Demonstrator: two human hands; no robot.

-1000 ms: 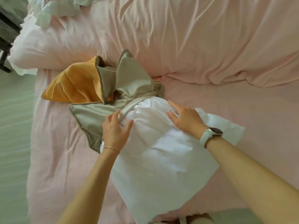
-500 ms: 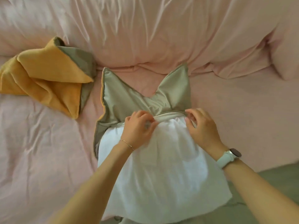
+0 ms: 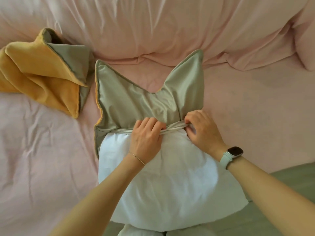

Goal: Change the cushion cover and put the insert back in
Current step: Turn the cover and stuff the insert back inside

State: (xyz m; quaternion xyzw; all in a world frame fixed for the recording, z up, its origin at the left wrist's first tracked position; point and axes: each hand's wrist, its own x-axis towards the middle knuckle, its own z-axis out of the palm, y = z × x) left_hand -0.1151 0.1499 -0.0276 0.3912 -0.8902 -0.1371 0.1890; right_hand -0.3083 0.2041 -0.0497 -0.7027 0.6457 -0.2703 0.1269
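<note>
Two hands work a grey-green cushion cover (image 3: 144, 97) over a white insert (image 3: 170, 184) on a pink bed (image 3: 42, 150).

The left hand (image 3: 146, 138) and right hand (image 3: 202, 132), fingers curled, each grip the bunched opening edge of the cover, stretched across the insert's far end. Most of the insert lies outside, nearest the person. A crumpled orange cover (image 3: 42, 79) lies apart at the left.

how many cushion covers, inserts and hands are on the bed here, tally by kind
covers: 2, a grey cover going over the insert and an orange cover lying to the left
inserts: 1, the white insert
hands: 2, the left hand and the right hand, both gripping the grey cover's opening edge
total: 5
</note>
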